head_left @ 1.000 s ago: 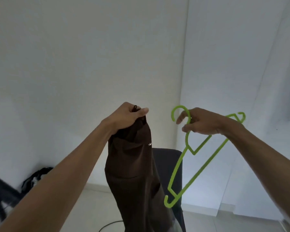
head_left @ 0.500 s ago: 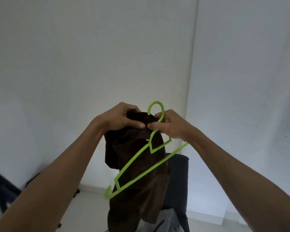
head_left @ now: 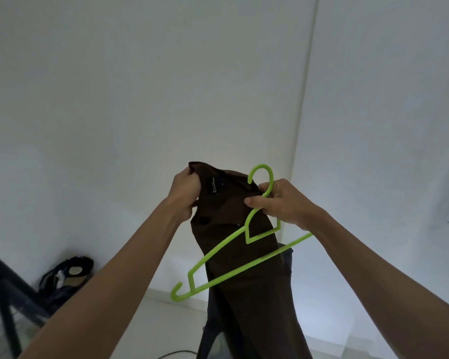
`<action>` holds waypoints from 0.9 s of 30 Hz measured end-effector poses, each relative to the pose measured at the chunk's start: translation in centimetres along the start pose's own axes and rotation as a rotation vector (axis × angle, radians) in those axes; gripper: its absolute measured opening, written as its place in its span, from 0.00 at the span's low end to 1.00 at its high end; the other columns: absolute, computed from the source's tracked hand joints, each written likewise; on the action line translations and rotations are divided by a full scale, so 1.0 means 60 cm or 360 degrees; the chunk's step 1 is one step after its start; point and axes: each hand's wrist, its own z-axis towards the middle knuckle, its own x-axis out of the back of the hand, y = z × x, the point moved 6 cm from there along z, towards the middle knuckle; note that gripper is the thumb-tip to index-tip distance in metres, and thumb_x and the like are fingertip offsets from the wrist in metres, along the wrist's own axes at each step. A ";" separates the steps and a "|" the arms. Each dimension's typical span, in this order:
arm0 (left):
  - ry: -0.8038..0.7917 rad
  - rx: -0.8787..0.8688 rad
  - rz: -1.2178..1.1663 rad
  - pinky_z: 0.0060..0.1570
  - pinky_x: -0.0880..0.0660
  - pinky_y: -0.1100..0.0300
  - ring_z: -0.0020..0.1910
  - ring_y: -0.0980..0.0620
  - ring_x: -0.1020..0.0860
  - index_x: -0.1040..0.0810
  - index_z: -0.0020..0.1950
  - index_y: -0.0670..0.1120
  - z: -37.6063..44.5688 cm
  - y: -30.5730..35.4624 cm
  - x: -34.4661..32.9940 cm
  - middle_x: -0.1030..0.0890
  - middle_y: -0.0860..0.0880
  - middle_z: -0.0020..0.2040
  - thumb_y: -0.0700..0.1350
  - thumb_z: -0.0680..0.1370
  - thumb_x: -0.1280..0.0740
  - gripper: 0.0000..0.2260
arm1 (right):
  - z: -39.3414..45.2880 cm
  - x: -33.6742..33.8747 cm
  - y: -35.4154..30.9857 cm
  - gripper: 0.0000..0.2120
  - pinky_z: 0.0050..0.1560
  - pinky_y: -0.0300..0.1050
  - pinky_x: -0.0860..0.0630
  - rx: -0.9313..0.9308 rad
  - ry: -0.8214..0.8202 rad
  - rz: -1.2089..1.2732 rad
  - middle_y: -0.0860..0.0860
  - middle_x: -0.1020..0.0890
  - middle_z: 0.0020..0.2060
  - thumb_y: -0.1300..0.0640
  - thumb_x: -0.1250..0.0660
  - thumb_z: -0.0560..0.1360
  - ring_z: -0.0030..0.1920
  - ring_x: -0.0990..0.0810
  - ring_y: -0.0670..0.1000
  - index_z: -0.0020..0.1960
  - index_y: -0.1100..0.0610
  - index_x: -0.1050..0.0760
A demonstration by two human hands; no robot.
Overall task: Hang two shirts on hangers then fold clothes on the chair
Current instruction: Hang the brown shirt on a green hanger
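White walls are framing raised arms: left hand [head_left: 186, 194] is clutching the shirt [head_left: 240, 244] collar, right hand [head_left: 283, 200] pinching collar and hanger [head_left: 228, 255] neck; hanger, outside the fabric, is risking slipping.

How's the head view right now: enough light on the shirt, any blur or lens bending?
Head view: dim, flat light; the brown shirt reads nearly black, its folds faint, though the neck label shows. The green hanger and both hands, left and right, are sharp, with no motion blur. Wide-angle bending curves the wall corner. A brighter patch lights the floor at lower right.
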 end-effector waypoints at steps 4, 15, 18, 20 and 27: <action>-0.0008 -0.0267 0.0081 0.38 0.24 0.54 0.38 0.49 0.23 0.22 0.44 0.45 0.002 0.041 -0.048 0.20 0.47 0.40 0.46 0.80 0.40 0.10 | -0.016 0.010 -0.001 0.20 0.41 0.44 0.27 -0.0066 -0.0088 -0.0176 0.49 0.27 0.28 0.45 0.25 0.74 0.31 0.27 0.48 0.49 0.62 0.20; -0.0462 -0.0592 0.0405 0.44 0.23 0.53 0.36 0.52 0.21 0.24 0.44 0.42 -0.017 0.082 -0.136 0.21 0.49 0.37 0.61 0.81 0.38 0.22 | -0.011 0.017 -0.041 0.17 0.35 0.43 0.30 0.0031 0.0068 -0.0047 0.49 0.26 0.27 0.50 0.25 0.74 0.27 0.29 0.47 0.51 0.63 0.22; -0.0497 -0.0619 0.0378 0.42 0.23 0.52 0.36 0.50 0.20 0.23 0.43 0.35 -0.018 0.090 -0.124 0.20 0.47 0.35 0.61 0.80 0.37 0.27 | 0.002 0.003 -0.051 0.15 0.34 0.39 0.28 0.0058 0.0119 -0.0008 0.46 0.22 0.29 0.50 0.24 0.73 0.28 0.26 0.45 0.54 0.58 0.22; -0.0434 -0.0647 0.0326 0.38 0.24 0.54 0.33 0.50 0.22 0.23 0.40 0.36 -0.022 0.095 -0.116 0.22 0.48 0.32 0.61 0.80 0.36 0.27 | 0.009 -0.005 -0.056 0.12 0.33 0.40 0.29 0.0066 0.0128 -0.0002 0.48 0.25 0.27 0.55 0.26 0.74 0.27 0.28 0.46 0.46 0.65 0.21; -0.0307 -0.0817 0.0565 0.44 0.23 0.56 0.43 0.53 0.25 0.29 0.52 0.42 -0.012 0.031 -0.029 0.24 0.43 0.46 0.55 0.73 0.25 0.21 | 0.028 0.005 -0.077 0.07 0.27 0.37 0.32 0.0180 0.0430 0.0084 0.47 0.27 0.23 0.62 0.29 0.72 0.24 0.28 0.45 0.38 0.63 0.24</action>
